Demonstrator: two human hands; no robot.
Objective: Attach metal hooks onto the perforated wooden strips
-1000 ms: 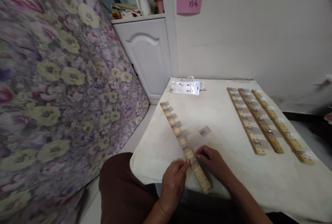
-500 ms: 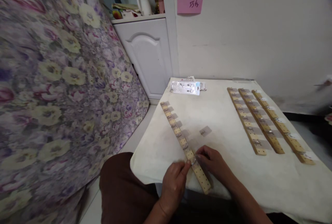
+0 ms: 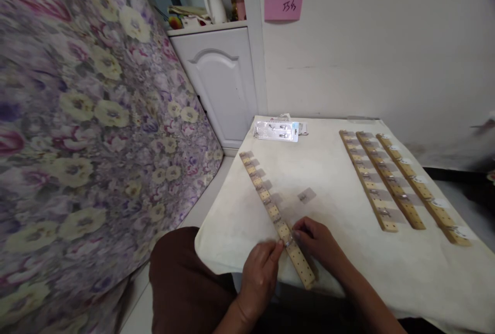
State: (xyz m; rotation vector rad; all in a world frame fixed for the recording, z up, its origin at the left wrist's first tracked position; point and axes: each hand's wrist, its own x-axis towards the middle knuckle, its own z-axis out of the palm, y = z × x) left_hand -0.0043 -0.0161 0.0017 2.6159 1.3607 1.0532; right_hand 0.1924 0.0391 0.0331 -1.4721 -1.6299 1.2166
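A long wooden strip with rows of holes point(image 3: 301, 267) lies slanted on the table, with several small metal pieces and clear plastic tabs along it. At its left edge, near the lower part, my left hand point(image 3: 261, 269) has thumb and fingers closed by a metal piece. On the strip's other side my right hand point(image 3: 315, 238) is closed, its fingertips at the same spot; what they pinch is too small to make out. A loose clear tab with a metal piece point(image 3: 307, 196) lies above my right hand.
Three similar strips point(image 3: 371, 182) lie at the right of the cream-covered table point(image 3: 320, 153). Clear packaging point(image 3: 276, 131) sits at the back left. A floral curtain point(image 3: 96, 143) hangs at left, beside a white cabinet point(image 3: 220, 81).
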